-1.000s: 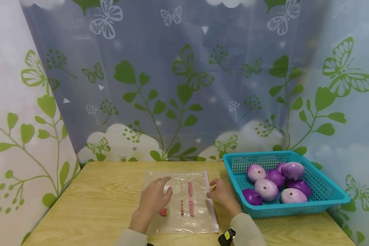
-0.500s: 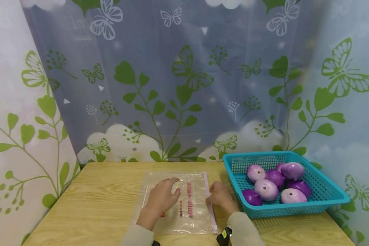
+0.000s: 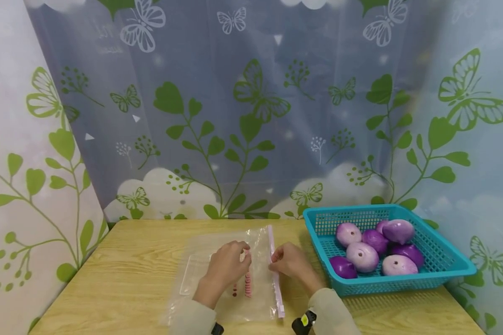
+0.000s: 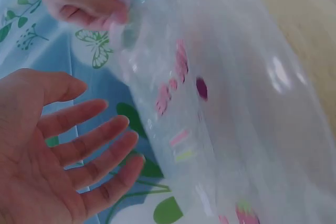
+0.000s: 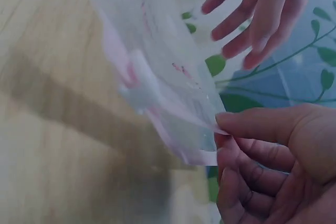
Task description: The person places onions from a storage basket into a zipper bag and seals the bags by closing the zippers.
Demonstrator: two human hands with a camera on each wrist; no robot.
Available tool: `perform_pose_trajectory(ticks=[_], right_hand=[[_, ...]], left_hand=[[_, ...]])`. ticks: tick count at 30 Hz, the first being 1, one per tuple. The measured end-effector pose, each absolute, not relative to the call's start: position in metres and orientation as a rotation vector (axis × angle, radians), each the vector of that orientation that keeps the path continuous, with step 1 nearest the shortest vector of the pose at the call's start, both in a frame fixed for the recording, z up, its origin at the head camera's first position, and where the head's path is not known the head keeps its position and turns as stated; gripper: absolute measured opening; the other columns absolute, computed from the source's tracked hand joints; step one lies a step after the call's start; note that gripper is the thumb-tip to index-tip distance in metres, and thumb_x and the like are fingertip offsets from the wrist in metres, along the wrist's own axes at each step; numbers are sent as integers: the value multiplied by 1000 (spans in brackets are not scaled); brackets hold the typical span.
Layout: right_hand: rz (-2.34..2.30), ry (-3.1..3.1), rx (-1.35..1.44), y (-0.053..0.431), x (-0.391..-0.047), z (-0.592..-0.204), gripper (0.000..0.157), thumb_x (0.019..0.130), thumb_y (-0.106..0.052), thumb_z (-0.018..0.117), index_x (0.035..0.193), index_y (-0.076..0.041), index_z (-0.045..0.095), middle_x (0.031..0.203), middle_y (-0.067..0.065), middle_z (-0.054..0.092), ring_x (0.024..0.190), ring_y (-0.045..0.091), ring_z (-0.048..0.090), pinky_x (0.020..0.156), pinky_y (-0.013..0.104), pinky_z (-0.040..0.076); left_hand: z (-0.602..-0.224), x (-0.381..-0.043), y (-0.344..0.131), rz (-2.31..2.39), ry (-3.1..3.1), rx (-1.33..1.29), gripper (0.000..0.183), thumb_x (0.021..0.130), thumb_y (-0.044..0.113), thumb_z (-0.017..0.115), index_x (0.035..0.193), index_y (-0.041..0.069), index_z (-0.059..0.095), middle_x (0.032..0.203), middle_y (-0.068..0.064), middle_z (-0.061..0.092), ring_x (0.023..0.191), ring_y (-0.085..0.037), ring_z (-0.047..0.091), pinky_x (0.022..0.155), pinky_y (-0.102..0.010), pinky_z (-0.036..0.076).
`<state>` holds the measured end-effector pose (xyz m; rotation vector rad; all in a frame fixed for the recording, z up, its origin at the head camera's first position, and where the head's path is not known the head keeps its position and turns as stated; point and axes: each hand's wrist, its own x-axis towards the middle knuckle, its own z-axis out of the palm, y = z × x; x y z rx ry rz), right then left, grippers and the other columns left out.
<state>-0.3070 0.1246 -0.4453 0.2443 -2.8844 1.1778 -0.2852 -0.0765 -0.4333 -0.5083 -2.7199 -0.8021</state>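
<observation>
A clear plastic zip bag (image 3: pixel 260 260) with pink print and a pink zip edge lies in front of me, that edge raised off the table. Thumb and fingers of my right hand (image 3: pixel 293 265) pinch the zip edge, seen closely in the right wrist view, where the whitish slider (image 5: pixel 139 85) sits further along it. Over the bag hovers my left hand (image 3: pixel 228 267). In the left wrist view its fingers (image 4: pixel 100 153) are spread and hold nothing, close beside the bag (image 4: pixel 236 77).
A blue plastic basket (image 3: pixel 411 283) stands at the right, close to my right hand. Several purple onions (image 3: pixel 362 257) lie in it. The wooden table (image 3: pixel 142 260) stretches left of the bag, with a patterned curtain (image 3: pixel 218 116) behind.
The bag has slid to the left, and its zip edge has risen. My right hand has moved slightly left with it. My left hand has shifted right over the bag.
</observation>
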Motion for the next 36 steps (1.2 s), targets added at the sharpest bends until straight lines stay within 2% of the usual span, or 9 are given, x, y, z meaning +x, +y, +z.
perform_pose_trajectory(ticks=[4, 8, 12, 15, 19, 24, 29, 33, 36], right_hand=[[1295, -2867, 320, 116, -305, -434, 14, 77, -4, 84, 73, -5, 70, 63, 0, 65, 55, 9, 56, 50, 21, 51], [1384, -2832, 466, 111, -302, -425, 10, 80, 0, 81, 77, -1, 71, 65, 4, 68, 55, 8, 59, 51, 22, 53], [1396, -2792, 613, 111, -300, -421, 4, 82, 3, 77, 83, 3, 73, 70, 9, 72, 57, 9, 61, 52, 23, 55], [1407, -2782, 685, 111, -299, -419, 3, 84, 3, 77, 85, 4, 75, 73, 12, 74, 58, 9, 62, 53, 24, 57], [1435, -2786, 707, 112, -297, -416, 3, 87, 1, 75, 86, 3, 75, 75, 12, 74, 58, 10, 64, 54, 24, 59], [1407, -2719, 537, 114, -296, -412, 5, 93, -2, 69, 92, 2, 72, 75, 13, 71, 54, 15, 68, 51, 25, 60], [1175, -2753, 415, 113, -300, -414, 15, 92, -12, 73, 104, -3, 72, 83, 10, 72, 63, 16, 65, 54, 27, 56], [1247, -2852, 442, 111, -302, -420, 23, 92, -13, 73, 111, 1, 71, 87, 12, 73, 67, 22, 69, 59, 33, 60], [1437, -2887, 480, 108, -302, -425, 17, 94, -7, 70, 106, 6, 71, 81, 13, 72, 61, 22, 71, 57, 35, 64]], left_hand=[[-429, -289, -72, -817, -2718, -499, 13, 94, 17, 67, 88, 8, 74, 85, -5, 71, 68, -15, 61, 53, -26, 48], [-424, -295, -68, -849, -2740, -475, 33, 97, 23, 65, 66, 12, 61, 60, 3, 54, 50, -9, 43, 44, -21, 34], [-418, -300, -65, -888, -2813, -438, 49, 99, 33, 61, 56, 17, 44, 50, 7, 37, 45, -9, 37, 42, -22, 28], [-414, -303, -66, -914, -2871, -418, 50, 98, 35, 59, 54, 19, 40, 48, 9, 33, 44, -9, 34, 42, -22, 25], [-413, -305, -69, -926, -2914, -418, 43, 93, 25, 58, 55, 20, 37, 49, 8, 30, 45, -9, 30, 43, -22, 21], [-411, -305, -73, -851, -2910, -408, 39, 91, 16, 57, 59, 19, 34, 54, 6, 30, 49, -12, 29, 46, -25, 23], [-407, -302, -76, -772, -2907, -402, 39, 94, 14, 56, 61, 19, 36, 55, 5, 32, 49, -12, 30, 46, -26, 24], [-401, -296, -75, -746, -2908, -400, 38, 96, 14, 55, 63, 18, 37, 55, 4, 33, 48, -12, 31, 46, -26, 25], [-397, -290, -73, -718, -2903, -369, 35, 96, 14, 54, 65, 17, 39, 57, 2, 35, 50, -15, 34, 48, -29, 27]])
